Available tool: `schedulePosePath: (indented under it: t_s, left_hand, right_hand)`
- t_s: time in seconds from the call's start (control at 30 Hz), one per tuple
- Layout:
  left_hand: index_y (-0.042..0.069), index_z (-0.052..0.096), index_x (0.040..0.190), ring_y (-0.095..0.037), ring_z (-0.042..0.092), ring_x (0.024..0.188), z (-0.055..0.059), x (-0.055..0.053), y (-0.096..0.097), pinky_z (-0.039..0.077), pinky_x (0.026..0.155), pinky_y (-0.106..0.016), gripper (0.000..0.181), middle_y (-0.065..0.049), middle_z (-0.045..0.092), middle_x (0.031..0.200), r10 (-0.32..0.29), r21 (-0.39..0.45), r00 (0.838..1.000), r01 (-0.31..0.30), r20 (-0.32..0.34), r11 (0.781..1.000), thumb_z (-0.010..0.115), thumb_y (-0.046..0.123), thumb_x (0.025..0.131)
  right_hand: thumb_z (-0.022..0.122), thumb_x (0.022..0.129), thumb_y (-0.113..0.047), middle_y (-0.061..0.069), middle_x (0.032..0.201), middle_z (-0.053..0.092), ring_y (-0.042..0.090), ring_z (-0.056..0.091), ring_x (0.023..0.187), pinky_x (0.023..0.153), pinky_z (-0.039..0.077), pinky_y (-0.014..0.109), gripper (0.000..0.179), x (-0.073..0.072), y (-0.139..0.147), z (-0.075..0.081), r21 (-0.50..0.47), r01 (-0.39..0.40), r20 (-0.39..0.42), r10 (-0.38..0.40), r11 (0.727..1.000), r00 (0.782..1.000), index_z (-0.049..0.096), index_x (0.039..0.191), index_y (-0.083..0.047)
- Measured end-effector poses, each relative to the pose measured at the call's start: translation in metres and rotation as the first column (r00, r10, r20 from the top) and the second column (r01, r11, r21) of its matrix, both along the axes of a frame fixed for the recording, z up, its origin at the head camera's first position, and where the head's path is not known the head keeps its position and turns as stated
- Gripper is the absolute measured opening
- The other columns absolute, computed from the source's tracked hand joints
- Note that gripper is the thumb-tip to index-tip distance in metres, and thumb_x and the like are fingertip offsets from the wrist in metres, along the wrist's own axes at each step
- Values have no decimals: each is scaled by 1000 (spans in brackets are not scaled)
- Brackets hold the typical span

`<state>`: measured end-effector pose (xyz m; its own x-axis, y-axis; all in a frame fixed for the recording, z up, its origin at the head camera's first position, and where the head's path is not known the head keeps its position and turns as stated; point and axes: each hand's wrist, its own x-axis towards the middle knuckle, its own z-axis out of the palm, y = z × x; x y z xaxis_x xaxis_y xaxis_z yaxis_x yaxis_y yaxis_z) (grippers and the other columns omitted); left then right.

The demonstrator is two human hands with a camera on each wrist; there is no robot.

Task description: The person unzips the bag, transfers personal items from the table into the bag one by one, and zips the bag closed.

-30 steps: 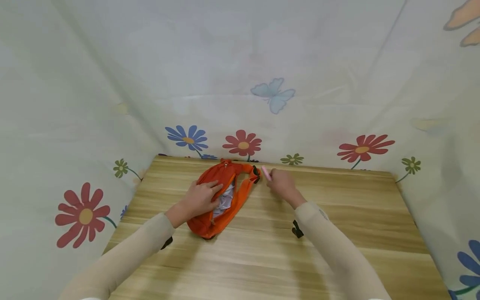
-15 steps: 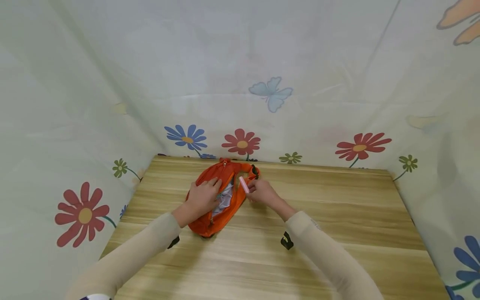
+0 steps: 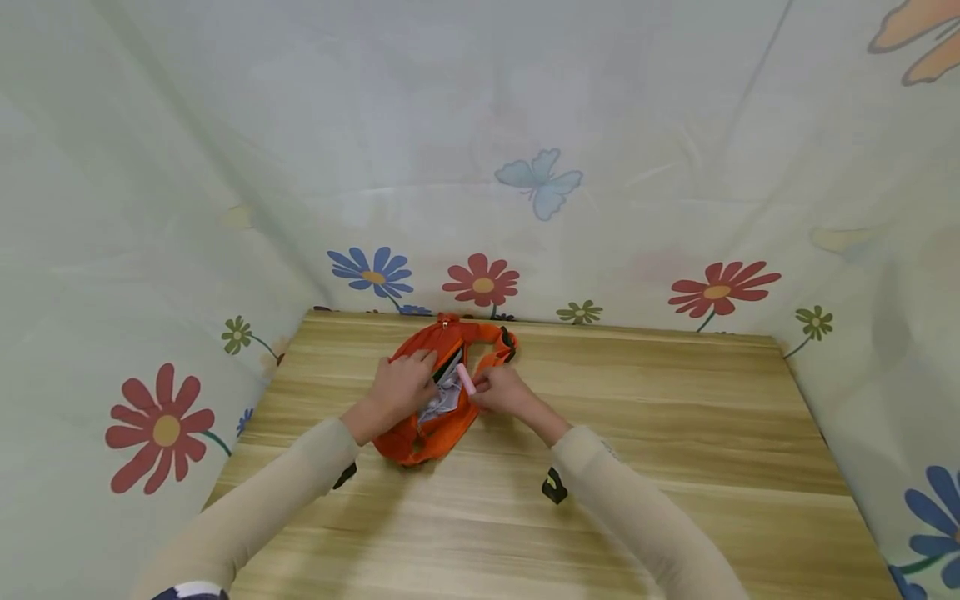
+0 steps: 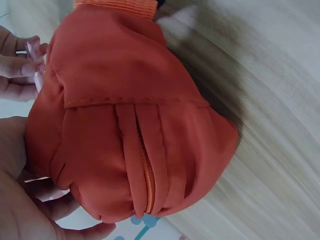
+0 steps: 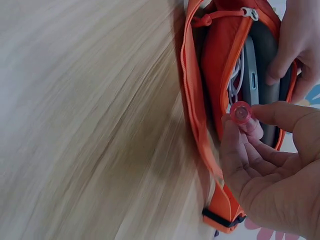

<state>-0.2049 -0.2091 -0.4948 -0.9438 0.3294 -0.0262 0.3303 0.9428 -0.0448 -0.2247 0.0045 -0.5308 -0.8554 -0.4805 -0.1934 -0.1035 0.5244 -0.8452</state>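
Note:
An orange waist bag lies near the table's back edge, unzipped. My left hand grips the edge of its opening, with the thumb inside and fingers outside in the right wrist view. A small pink tube with a clear, round end is pinched between the thumb and fingers of my right hand, right at the opening. In the bag, a white cable and a flat grey object with a slot show. The left wrist view faces the bag's outer side and its zipped front pocket.
The bag's orange strap, with a black buckle, loops toward the right on the wooden table. Behind the table rises a pale curtain printed with flowers and butterflies. Small dark pieces show beside both forearms.
My right hand has moved left with the pink tube, from beside the strap to the bag's opening. The opening has been drawn wider, and my left hand stays on its edge.

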Motion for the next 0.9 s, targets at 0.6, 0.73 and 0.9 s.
schedulePosePath:
  t_s: [0.6,0.73,0.9]
  left_hand:
    - [10,55,144,-39,68,102,1,-4,12,47,86,-72,65,-11,62,135,75,-49,996,-73,44,996,71,45,92]
    - [6,53,143,-40,68,92,-5,-8,22,48,83,-70,74,-16,64,122,108,-112,993,-102,44,988,74,51,88]
    - [3,55,141,-41,68,87,-9,-14,20,48,83,-68,75,-18,65,113,139,-100,990,-137,11,985,73,53,87]
  right_hand:
    - [71,90,-8,1,71,65,12,59,62,65,57,32,14,-3,-9,14,24,-67,122,63,998,990,76,100,1]
    - [70,91,-9,-3,68,59,10,51,60,56,43,22,12,-7,-14,12,47,-133,75,129,990,989,76,98,-1]
    - [72,87,-7,-6,59,50,11,44,56,53,34,22,6,-10,-26,15,131,-163,-74,174,978,982,76,84,-3]
